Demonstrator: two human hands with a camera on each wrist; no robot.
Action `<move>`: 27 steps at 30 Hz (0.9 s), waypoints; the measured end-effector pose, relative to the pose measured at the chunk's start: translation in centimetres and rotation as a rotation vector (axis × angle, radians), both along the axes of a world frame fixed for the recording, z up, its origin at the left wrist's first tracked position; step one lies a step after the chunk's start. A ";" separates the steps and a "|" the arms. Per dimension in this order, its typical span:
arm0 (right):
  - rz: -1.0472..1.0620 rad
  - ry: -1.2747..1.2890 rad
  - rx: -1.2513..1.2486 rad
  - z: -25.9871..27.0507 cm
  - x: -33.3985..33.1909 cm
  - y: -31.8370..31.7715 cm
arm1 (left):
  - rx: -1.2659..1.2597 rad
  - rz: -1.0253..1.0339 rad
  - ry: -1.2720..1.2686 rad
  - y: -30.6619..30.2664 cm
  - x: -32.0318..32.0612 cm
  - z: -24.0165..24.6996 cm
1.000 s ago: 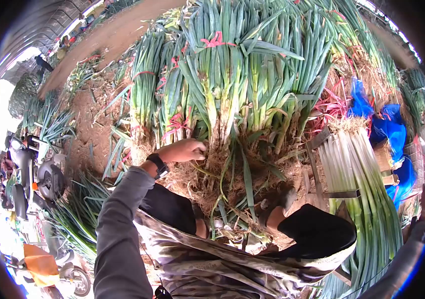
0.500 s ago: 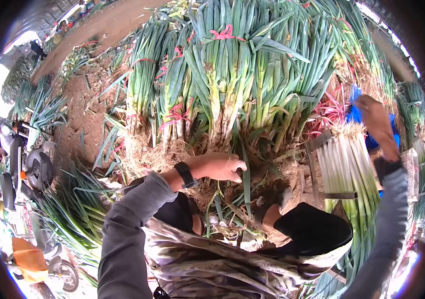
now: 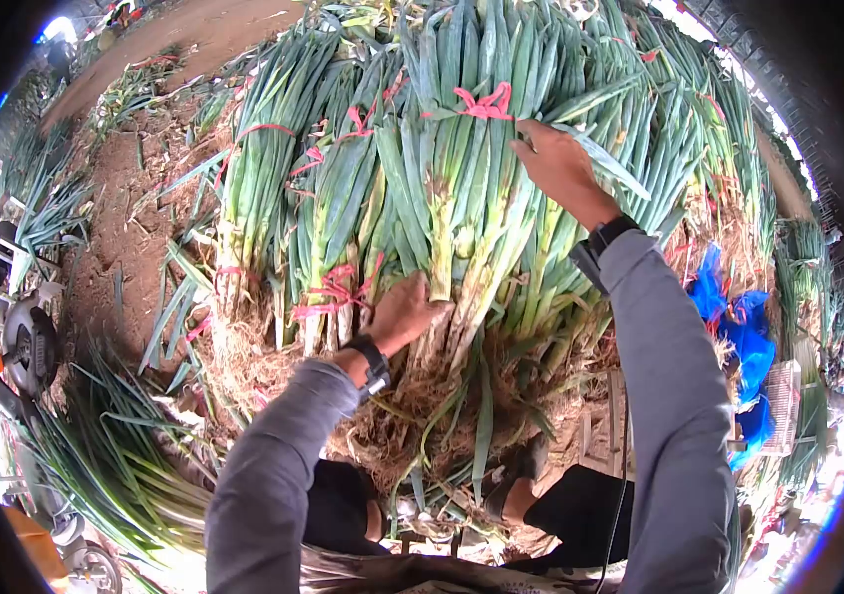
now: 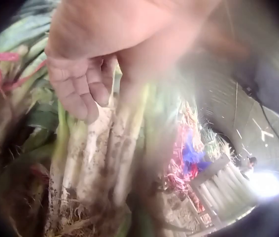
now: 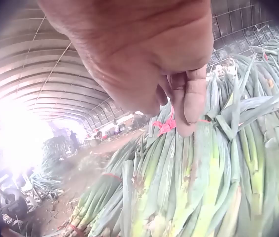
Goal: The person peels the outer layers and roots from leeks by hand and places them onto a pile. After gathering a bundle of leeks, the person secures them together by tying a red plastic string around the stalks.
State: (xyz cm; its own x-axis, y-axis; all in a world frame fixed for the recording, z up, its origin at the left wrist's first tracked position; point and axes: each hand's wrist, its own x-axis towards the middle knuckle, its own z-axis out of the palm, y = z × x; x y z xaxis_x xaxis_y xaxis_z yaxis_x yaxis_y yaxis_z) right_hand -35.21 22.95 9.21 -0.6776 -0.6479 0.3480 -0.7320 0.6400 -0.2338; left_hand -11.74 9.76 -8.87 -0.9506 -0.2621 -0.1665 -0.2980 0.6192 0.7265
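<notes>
A tall bundle of leeks (image 3: 461,188) stands upright before me, bound near the top with a pink tie (image 3: 486,101). Low on this bundle, my left hand (image 3: 404,315) curls its fingers round the pale stalks (image 4: 97,153), seen closely in the left wrist view. Higher up, my right hand (image 3: 562,170) reaches to the bundle's right side, fingertips at the leaves beside the tie. Its thumb is apart from the index finger in the head view; the right wrist view shows the fingers (image 5: 194,101) bent down over the leaves. Shaggy roots (image 3: 392,426) spread below.
More tied leek bundles (image 3: 263,178) stand close on both sides. Loose leeks (image 3: 115,455) lie at the lower left, near parked scooters (image 3: 31,346). Blue plastic (image 3: 744,337) lies at the right. Trimmed leeks (image 4: 228,192) rest in a frame in the left wrist view.
My right hand has swung in from the far right to the upper part of the bundle. The left hand moved right across the roots, then up onto the stalks.
</notes>
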 end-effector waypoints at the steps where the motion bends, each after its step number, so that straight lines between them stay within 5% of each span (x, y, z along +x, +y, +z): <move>1: 0.024 0.035 -0.027 -0.6 -1.3 -1.3 | 0.054 -0.022 0.098 0.4 -0.3 0.3; 3: -0.008 0.024 0.002 -0.5 -2.4 -3.8 | -0.059 0.123 0.372 2.1 -1.9 -5.2; 8: 0.058 0.137 0.085 -3.3 -6.5 -7.7 | 0.294 0.193 0.226 2.3 -1.5 -2.7; 13: 0.155 0.387 0.296 -4.6 -7.3 -8.3 | 0.229 0.210 0.244 3.3 -1.6 -3.4; 18: 0.159 0.472 0.209 -5.1 -5.2 -6.9 | 0.168 0.229 0.335 3.6 -1.5 -3.4; 21: 0.034 0.105 -0.007 -5.1 -3.6 -6.8 | 0.230 0.208 0.233 3.7 -1.8 -3.2; 22: -0.099 -0.445 -0.138 -4.5 -3.5 -6.7 | 0.232 0.207 0.237 3.7 -1.9 -3.2; 27: 0.029 -0.938 -0.488 -6.0 -1.5 -5.7 | 0.195 0.181 0.221 3.5 -1.9 -3.9</move>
State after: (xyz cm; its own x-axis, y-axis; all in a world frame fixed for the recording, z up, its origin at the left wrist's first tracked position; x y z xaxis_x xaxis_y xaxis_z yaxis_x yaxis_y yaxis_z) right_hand -36.71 17.25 3.25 -0.7964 -0.5995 -0.0800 -0.1383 0.3093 -0.9409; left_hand -13.61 13.29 -12.79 -0.9102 -0.4134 -0.0254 -0.2125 0.4137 0.8853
